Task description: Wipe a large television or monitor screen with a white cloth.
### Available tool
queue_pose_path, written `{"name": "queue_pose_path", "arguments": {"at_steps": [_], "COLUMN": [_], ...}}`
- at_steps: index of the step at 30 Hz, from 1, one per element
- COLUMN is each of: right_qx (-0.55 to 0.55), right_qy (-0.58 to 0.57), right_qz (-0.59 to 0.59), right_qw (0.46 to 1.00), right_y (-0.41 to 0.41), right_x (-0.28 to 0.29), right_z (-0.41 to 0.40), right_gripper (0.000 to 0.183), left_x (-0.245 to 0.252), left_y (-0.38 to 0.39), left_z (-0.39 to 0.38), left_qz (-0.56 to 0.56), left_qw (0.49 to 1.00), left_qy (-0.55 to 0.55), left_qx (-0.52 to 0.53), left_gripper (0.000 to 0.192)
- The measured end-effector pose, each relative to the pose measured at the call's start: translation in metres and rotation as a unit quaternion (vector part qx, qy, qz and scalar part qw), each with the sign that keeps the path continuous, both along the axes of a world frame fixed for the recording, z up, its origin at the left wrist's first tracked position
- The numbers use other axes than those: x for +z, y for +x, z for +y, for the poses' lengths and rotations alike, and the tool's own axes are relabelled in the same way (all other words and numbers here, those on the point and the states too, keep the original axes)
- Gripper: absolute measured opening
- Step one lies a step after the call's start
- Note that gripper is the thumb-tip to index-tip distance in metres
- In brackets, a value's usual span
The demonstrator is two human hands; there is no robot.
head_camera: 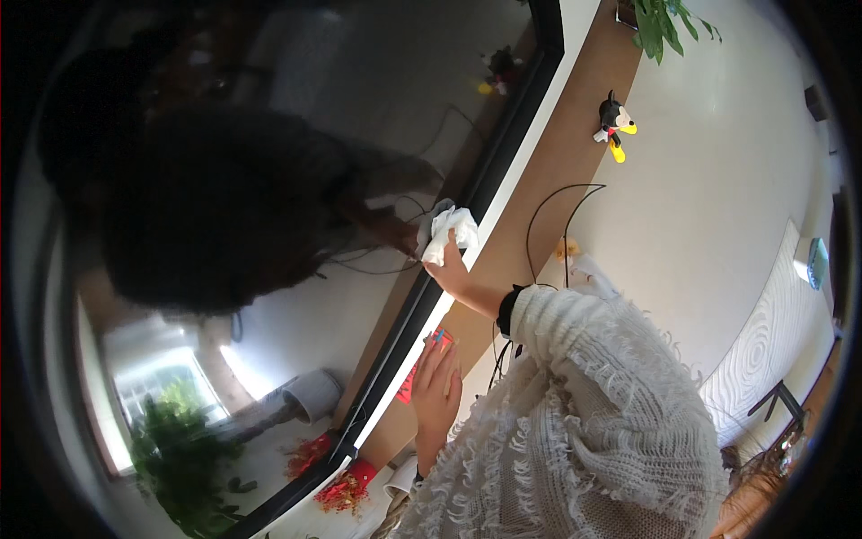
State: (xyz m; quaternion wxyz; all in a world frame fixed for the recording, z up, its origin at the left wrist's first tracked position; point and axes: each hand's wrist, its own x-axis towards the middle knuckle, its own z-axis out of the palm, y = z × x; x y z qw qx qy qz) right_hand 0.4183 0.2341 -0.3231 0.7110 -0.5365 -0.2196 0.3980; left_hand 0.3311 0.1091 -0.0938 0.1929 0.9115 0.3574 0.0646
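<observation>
My right hand (450, 269) holds a crumpled white tissue or cloth (452, 230) against the lower black frame of a large, glossy dark screen, apparently a television (283, 168). The screen mirrors the hand, the cloth and a dark figure. Below it in the picture, my left hand (436, 387) lies with its fingers extended over the screen's white outer edge (532, 141), close to a red item (406, 384) that bears writing. A small blue patch shows by its fingertips; whether it is a nail or an object I cannot tell. Both arms have cream, fringed knit sleeves.
A brown ledge (562, 128) runs along the screen, with a Mickey Mouse figurine (614, 124) and a potted green plant (656, 27). A black cable (530, 229) loops over it. Red dried flowers (342, 492) stand by the screen's lower corner. A blue-topped box (816, 263) is far right.
</observation>
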Motion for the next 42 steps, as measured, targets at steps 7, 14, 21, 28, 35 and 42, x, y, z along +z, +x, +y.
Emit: {"name": "queue_pose_path", "arguments": {"at_steps": [7,14,21,28,35,42], "right_qx": [0.095,0.14,0.266,0.263,0.312,0.169], "right_qy": [-0.103,-0.14,0.154,-0.142,-0.041,-0.226], "right_qz": [-0.222,-0.157,-0.529,0.178,-0.241,-0.039], "right_qw": [0.965,0.968,0.791,0.938,0.918,0.958], "right_y": [-0.059,-0.118,-0.071,-0.011,0.069,0.118], "right_x": [0.001,0.049,0.012,0.066,0.098,0.146], "right_z": [0.011,-0.018,-0.013,-0.003,-0.012,0.01], "right_gripper": [0.078,0.064,0.011,0.017,0.018,0.017], "left_x": [-0.011,-0.03,-0.059,-0.066,-0.063,-0.083], "left_y": [-0.032,-0.079,-0.117,-0.12,-0.135,-0.157], "left_z": [-0.027,-0.053,-0.069,-0.064,-0.049,-0.047], "left_qz": [-0.05,-0.087,-0.103,-0.128,-0.163,-0.172], "left_qw": [0.998,0.995,0.992,0.992,0.987,0.985], "left_qy": [0.004,0.036,0.011,0.002,0.0,0.007], "left_qx": [0.044,0.042,0.07,0.019,0.014,-0.001], "left_gripper": [0.031,0.03,0.027,0.026,0.024,0.023]}}
